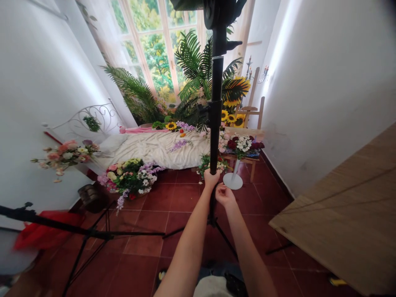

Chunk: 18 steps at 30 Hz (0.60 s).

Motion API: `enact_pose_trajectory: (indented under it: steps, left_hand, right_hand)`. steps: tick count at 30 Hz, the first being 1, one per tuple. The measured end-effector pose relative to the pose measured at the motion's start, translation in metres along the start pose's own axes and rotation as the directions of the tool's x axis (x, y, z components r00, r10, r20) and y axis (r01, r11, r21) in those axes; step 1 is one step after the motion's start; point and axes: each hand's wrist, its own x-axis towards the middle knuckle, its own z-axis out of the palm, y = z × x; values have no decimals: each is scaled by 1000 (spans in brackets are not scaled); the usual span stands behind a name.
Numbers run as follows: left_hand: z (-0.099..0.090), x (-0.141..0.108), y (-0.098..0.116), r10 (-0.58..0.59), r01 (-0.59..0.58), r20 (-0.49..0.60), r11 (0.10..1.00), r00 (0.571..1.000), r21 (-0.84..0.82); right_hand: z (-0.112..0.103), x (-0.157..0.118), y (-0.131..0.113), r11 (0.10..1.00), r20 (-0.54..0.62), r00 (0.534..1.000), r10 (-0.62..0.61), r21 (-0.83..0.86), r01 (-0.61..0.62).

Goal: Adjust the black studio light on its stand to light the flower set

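A black light stand (214,136) rises upright in front of me, its tripod legs on the floor and a black bracket at the top edge of the view. My left hand (212,178) is wrapped around its pole at about mid-height. Just right of the pole and slightly lower, my right hand (225,195) has its fingers curled in. Whatever those fingers pinch, if anything, is too small to make out. Beyond this hand stands a flower arrangement (243,144) on a white stand with a round base (233,181).
A bed with a cream cover (151,150) lies ahead, flowers around it. Palm plants (194,62) and sunflowers (230,118) stand by the window. At left is another black stand (83,233), with a red cloth (46,233). A wooden panel (346,206) leans at right.
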Motion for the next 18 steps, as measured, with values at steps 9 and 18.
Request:
enact_pose_trajectory:
  steps: [9,18]
  left_hand:
    - [-10,-6,14,8,-7,56,1000,998,-7]
    - [-74,-76,-30,-49,73,95,963,994,-261]
  right_hand:
    - [-3,1,3,998,12,1000,12,-64,-11]
    - [-5,-6,8,938,60,978,199,279,-207]
